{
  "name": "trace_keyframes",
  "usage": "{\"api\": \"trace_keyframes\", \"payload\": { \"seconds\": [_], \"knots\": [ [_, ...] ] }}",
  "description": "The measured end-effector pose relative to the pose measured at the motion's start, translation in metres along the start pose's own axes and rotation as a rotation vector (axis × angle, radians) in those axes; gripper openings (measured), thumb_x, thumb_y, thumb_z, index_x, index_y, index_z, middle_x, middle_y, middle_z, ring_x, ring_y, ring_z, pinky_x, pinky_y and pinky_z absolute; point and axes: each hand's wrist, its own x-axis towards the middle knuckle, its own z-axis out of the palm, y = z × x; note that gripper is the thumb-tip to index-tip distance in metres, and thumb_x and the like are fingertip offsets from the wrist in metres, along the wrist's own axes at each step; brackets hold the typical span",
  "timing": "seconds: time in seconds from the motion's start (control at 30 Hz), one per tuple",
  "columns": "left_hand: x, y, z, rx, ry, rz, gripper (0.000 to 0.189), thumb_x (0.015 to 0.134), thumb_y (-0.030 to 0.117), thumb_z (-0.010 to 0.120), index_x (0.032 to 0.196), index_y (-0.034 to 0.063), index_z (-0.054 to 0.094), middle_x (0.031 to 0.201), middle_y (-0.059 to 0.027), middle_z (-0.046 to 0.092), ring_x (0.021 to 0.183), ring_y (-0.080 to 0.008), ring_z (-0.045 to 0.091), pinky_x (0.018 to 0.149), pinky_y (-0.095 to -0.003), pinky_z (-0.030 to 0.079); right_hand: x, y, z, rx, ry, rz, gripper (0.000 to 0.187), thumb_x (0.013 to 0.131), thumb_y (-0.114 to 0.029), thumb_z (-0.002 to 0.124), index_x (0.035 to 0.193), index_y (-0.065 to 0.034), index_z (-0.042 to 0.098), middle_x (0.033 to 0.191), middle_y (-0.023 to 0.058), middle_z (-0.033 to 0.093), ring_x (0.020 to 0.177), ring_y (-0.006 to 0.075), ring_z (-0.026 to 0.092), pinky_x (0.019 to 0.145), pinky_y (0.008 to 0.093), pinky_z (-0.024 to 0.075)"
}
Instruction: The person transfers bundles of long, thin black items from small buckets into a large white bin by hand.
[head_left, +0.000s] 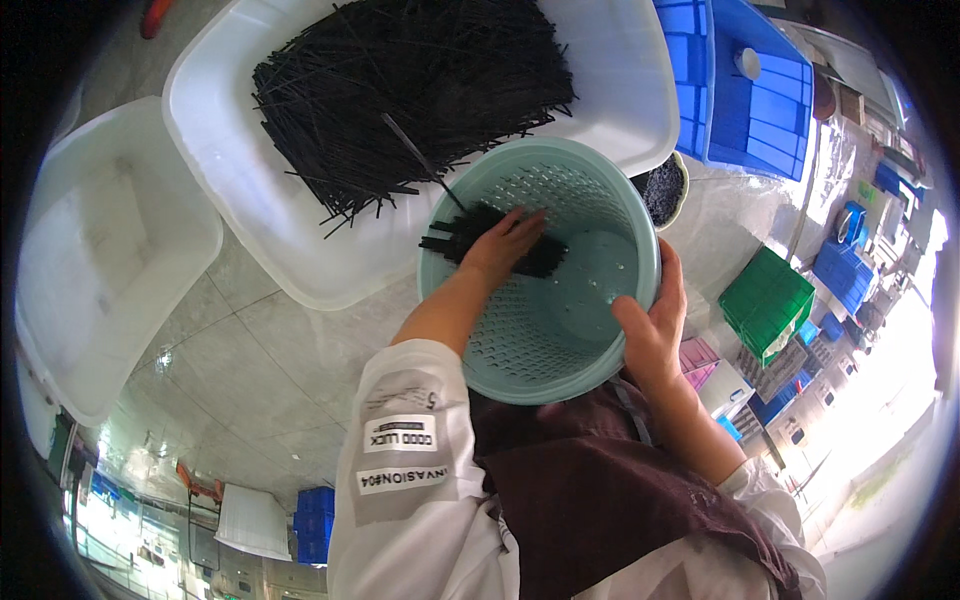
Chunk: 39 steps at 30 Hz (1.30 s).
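Observation:
My left hand (508, 246) reaches into a pale green perforated plastic basket (551, 386). Its fingers lie over a bundle of short, thin black rods (544, 259), whose left ends cross the basket's rim. The hidden underside of the bundle seems to rest against the left wall. My right hand (654, 322) grips the basket's right rim, thumb inside and fingers outside. Small pale specks lie on the basket floor. Beyond it, a big white plastic tub (322, 270) holds a thick heap of long black rods (420, 75). One longer thin rod (412, 146) slants from the heap toward the basket.
A second white tub (112, 247) stands at left. Behind the basket on the right are a small container of dark granules (664, 191) and a blue crate (757, 97). A green crate (766, 300) and a pink crate (697, 360) stand farther right on the tiled floor (255, 360).

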Motion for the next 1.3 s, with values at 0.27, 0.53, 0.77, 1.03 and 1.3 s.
{"api": "trace_keyframes", "payload": {
  "seconds": [0.27, 0.53, 0.77, 1.03, 1.3],
  "knots": [
    [-0.036, 0.001, -0.002, -0.176, -0.007, -0.040, 0.046, 0.081, 0.026, 0.047, 0.125, 0.0133, 0.044, 0.135, -0.0070, 0.033, 0.127, -0.0236, 0.023, 0.102, -0.0468, 0.018, 0.005, 0.003, -0.006, -0.022, -0.017, 0.005, 0.064, 0.060, -0.009, 0.051, 0.121, 0.0032, 0.036, 0.103, 0.0149, 0.051, 0.096, 0.0218, 0.049, 0.086, 0.0323, 0.0383],
    [-0.047, -0.011, -0.021, -0.089, -0.203, -0.073, 0.045, 0.080, 0.029, 0.050, 0.122, 0.0121, 0.047, 0.125, -0.0130, 0.041, 0.115, -0.0344, 0.034, 0.091, -0.0510, 0.031, 0.006, 0.005, -0.003, 0.029, -0.042, -0.041, 0.066, 0.058, -0.007, 0.051, 0.121, 0.0043, 0.035, 0.105, 0.0160, 0.049, 0.101, 0.0242, 0.047, 0.091, 0.0332, 0.0346],
    [0.021, 0.022, -0.010, 0.043, -0.427, -0.291, 0.041, 0.081, 0.027, 0.050, 0.114, 0.0032, 0.047, 0.103, -0.0153, 0.051, 0.092, -0.0325, 0.050, 0.068, -0.0434, 0.044, 0.004, 0.005, -0.002, -0.025, -0.016, -0.061, 0.066, 0.058, -0.007, 0.052, 0.120, 0.0047, 0.036, 0.104, 0.0159, 0.050, 0.099, 0.0246, 0.048, 0.089, 0.0329, 0.0354],
    [0.014, 0.037, -0.002, 0.168, -0.223, -0.410, 0.028, 0.080, 0.023, 0.050, 0.101, 0.0071, 0.059, 0.097, -0.0142, 0.052, 0.088, -0.0307, 0.047, 0.060, -0.0390, 0.045, 0.003, 0.008, -0.001, -0.071, 0.002, -0.086, 0.063, 0.058, -0.008, 0.052, 0.118, 0.0050, 0.039, 0.101, 0.0154, 0.051, 0.094, 0.0237, 0.050, 0.087, 0.0328, 0.0378],
    [0.021, 0.024, -0.015, 0.193, -0.357, -0.208, 0.025, 0.080, 0.019, 0.048, 0.099, 0.0090, 0.061, 0.096, -0.0120, 0.053, 0.088, -0.0292, 0.046, 0.065, -0.0439, 0.038, 0.000, 0.003, -0.003, -0.109, -0.001, -0.083, 0.062, 0.057, -0.007, 0.052, 0.117, 0.0040, 0.040, 0.101, 0.0158, 0.053, 0.094, 0.0237, 0.051, 0.085, 0.0317, 0.0390]
  ]
}}
